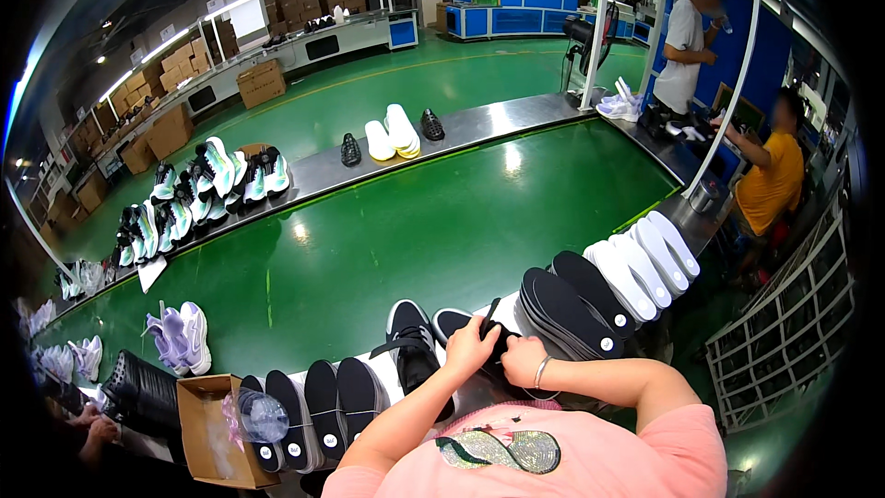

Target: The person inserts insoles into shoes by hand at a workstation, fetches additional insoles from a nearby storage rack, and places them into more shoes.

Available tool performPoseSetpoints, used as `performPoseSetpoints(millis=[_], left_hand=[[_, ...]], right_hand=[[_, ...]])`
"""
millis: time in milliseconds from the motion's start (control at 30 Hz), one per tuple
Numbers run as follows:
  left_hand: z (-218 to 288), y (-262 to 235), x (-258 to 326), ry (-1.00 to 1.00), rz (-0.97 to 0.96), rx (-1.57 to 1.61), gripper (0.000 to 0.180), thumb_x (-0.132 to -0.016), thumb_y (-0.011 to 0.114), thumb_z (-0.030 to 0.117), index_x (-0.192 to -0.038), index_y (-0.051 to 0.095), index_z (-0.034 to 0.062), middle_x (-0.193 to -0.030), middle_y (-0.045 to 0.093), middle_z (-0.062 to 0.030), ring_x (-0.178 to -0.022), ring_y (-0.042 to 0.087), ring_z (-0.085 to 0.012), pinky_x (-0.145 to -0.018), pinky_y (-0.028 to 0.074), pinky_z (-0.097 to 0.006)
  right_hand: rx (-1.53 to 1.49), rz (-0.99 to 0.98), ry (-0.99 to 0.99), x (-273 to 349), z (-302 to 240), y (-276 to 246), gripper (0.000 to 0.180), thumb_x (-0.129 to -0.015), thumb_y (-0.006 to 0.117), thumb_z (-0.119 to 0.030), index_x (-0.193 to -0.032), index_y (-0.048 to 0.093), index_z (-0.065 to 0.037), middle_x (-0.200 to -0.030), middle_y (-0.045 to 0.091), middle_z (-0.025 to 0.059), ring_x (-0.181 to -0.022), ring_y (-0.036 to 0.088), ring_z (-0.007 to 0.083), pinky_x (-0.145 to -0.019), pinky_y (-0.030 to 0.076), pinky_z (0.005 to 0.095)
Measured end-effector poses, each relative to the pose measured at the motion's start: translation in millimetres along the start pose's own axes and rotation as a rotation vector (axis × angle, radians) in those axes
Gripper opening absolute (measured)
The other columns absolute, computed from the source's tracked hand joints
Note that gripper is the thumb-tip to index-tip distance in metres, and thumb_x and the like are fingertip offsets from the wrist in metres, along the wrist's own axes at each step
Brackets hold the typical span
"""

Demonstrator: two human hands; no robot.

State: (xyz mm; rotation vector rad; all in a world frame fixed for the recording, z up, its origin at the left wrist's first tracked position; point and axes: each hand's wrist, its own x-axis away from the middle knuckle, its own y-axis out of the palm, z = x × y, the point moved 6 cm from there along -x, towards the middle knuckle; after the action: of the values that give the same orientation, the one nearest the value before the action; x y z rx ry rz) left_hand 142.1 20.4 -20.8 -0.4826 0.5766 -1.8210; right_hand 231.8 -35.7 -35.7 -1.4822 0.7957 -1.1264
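Note:
My left hand (470, 349) and my right hand (523, 361) are both on a black sneaker (454, 323) at the near edge of the metal bench (479, 397). The left hand grips its upper; the right hand presses at the opening, fingers curled, with a bracelet on the wrist. A second black sneaker (412, 343) with a white sole lies just left of it. A fanned row of black insoles (567, 304) sits to the right, touching white insoles (645, 263) further right.
More black insoles (313, 406) lie left, beside an open cardboard box (217, 429) and a black perforated basket (143, 392). Lilac sneakers (180, 337) stand on the green conveyor (396, 231). Several sneakers line the far bench. Two people work at the right; another person's hands are at lower left.

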Motion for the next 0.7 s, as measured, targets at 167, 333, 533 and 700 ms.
performPoseSetpoints(millis=[167, 333, 533, 700], left_hand=[[11, 7, -16, 0.093, 0.051, -0.047, 0.038, -0.076, 0.052, 0.033, -0.098, 0.052, 0.0023, -0.083, 0.058, -0.0227, -0.079, 0.055, -0.0385, -0.068, 0.044, -0.042], [11, -5, -18, 0.103, 0.147, -0.088, 0.037, -0.076, 0.052, 0.027, -0.099, 0.051, -0.0009, -0.081, 0.057, -0.0259, -0.078, 0.055, -0.0406, -0.069, 0.043, -0.043], [11, -9, -14, 0.13, 0.165, -0.095, 0.028, -0.076, 0.053, 0.025, -0.086, 0.052, -0.0006, -0.072, 0.058, -0.0226, -0.071, 0.056, -0.039, -0.063, 0.043, -0.042], [16, -10, -13, 0.168, 0.164, -0.057, 0.024, -0.076, 0.053, 0.021, -0.084, 0.052, -0.0011, -0.072, 0.058, -0.0211, -0.07, 0.057, -0.037, -0.062, 0.043, -0.04]], right_hand=[[-0.102, -0.005, 0.134, 31, 20, -34, 0.034, -0.062, 0.058, -0.028, -0.088, 0.057, -0.006, -0.086, 0.051, 0.0127, -0.085, 0.051, 0.0258, -0.069, 0.036, 0.0417], [-0.168, -0.357, 0.088, 50, 42, -59, 0.037, -0.063, 0.059, -0.03, -0.09, 0.057, -0.004, -0.084, 0.058, 0.0174, -0.078, 0.058, 0.0287, -0.063, 0.045, 0.0407], [-0.111, -0.047, -0.08, 23, 6, -54, 0.016, -0.067, 0.051, -0.011, -0.071, 0.063, -0.003, -0.068, 0.06, 0.0143, -0.067, 0.06, 0.0288, -0.055, 0.048, 0.0378], [-0.199, -0.136, -0.062, -28, 4, 2, 0.018, -0.067, 0.05, -0.008, -0.078, 0.063, -0.001, -0.078, 0.061, 0.0158, -0.073, 0.06, 0.0285, -0.062, 0.048, 0.0367]])
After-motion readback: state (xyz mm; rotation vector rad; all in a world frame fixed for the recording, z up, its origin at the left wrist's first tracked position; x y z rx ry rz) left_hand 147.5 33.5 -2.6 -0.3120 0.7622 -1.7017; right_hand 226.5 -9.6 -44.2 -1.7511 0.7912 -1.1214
